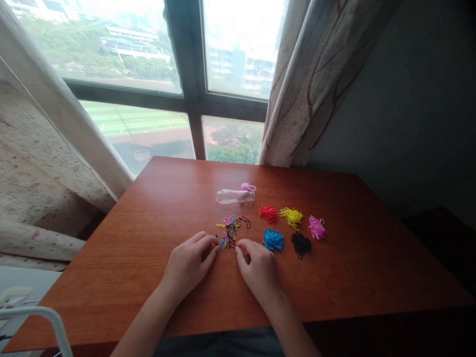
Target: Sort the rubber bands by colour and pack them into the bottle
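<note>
In the head view my left hand [189, 259] rests on the table at the left of a mixed pile of small colored loops [233, 227]. Its thumb and forefinger are pinched, and a bit of a small black loop shows at their tips. Across the pile, my right hand [259, 266] has thumb and forefinger closed at the edge of a few dark and red pieces; what it grips is too small to make out. Sorted heaps lie to the right: red loops [268, 213], yellow loops [291, 216], blue loops [273, 239], black loops [300, 244] and pink loops [317, 227].
A clear plastic bottle [235, 197] lies on its side behind the pile, with a pink cap [248, 187] beside its mouth. The brown wooden table [345, 277] reaches to a window and curtains [316, 74]. A white curved tube [40, 311] stands at the lower left.
</note>
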Demonstrator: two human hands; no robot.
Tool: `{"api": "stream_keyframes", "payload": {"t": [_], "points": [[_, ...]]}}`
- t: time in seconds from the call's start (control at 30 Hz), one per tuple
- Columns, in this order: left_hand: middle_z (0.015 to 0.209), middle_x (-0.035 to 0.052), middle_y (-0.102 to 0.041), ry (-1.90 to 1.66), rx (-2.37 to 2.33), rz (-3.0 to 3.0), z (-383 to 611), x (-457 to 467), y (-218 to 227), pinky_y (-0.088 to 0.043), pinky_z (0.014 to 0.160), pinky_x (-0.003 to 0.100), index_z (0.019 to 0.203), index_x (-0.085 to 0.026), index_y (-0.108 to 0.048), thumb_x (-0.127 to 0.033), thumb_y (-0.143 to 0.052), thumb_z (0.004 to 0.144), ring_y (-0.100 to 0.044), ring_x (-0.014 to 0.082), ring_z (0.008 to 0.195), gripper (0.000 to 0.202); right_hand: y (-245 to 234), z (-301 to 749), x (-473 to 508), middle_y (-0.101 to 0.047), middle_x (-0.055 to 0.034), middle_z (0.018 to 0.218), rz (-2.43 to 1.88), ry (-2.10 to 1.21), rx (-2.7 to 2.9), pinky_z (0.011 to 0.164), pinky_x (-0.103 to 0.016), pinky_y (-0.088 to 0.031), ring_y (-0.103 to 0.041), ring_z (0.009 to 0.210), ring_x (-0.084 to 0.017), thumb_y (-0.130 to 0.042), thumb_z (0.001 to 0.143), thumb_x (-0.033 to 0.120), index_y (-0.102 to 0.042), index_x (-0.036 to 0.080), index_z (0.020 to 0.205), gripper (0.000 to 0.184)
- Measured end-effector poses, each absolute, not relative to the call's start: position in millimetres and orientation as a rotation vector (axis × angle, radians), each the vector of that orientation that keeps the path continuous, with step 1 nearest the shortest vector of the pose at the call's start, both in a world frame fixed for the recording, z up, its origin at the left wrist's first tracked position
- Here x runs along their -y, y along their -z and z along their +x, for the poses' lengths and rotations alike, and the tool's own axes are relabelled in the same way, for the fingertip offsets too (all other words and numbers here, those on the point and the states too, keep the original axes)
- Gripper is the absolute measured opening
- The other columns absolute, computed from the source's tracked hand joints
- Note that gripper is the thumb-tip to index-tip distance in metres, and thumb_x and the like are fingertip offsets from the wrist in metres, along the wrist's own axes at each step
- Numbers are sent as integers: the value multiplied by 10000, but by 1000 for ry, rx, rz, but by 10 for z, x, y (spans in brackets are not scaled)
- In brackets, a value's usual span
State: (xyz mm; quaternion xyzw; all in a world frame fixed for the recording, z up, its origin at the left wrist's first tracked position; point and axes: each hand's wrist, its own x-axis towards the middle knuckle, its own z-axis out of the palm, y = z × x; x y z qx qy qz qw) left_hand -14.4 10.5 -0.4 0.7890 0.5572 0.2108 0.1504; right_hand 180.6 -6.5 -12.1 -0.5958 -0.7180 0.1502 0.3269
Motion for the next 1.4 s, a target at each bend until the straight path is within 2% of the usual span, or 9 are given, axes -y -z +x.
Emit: {"api": "stream_keyframes", "payload": {"t": [0.33, 0.63, 0.8, 1.4], "points": [[883, -5, -683, -557, -1613, 2293, -156, -126, 24, -442, 638, 244, 944, -259, -660, -353, -483, 937, -656, 161, 771, 201, 129, 2059, 365, -669, -9, 680, -1499, -565, 1542, 535, -209, -459, -593, 555, -131, -531, 912, 306, -697, 198, 877, 201], [885, -6, -689, -560, -1620, 2291, -158, -129, -2, -446, 632, 240, 935, -260, -660, -371, -469, 937, -662, 160, 766, 220, 236, 3135, 418, -685, -46, 674, -1879, -140, 1303, 576, -242, -486, -632, 591, -171, -580, 868, 487, -728, 173, 884, 347], [879, -8, -694, -582, -1618, 2296, -152, -134, -6, -445, 622, 237, 930, -261, -665, -371, -476, 929, -661, 156, 754, 219, 253, 3340, 376, -680, -56, 656, -1939, -76, 1293, 561, -259, -474, -623, 573, -181, -545, 866, 559, -734, 165, 882, 437], [852, -3, -693, -613, -1612, 2287, -152, -126, -17, -440, 614, 228, 921, -253, -678, -357, -493, 915, -652, 151, 732, 212, 269, 3276, 384, -725, -94, 725, -1917, -10, 1354, 599, -265, -494, -664, 620, -196, -527, 896, 527, -746, 156, 910, 431]]}}
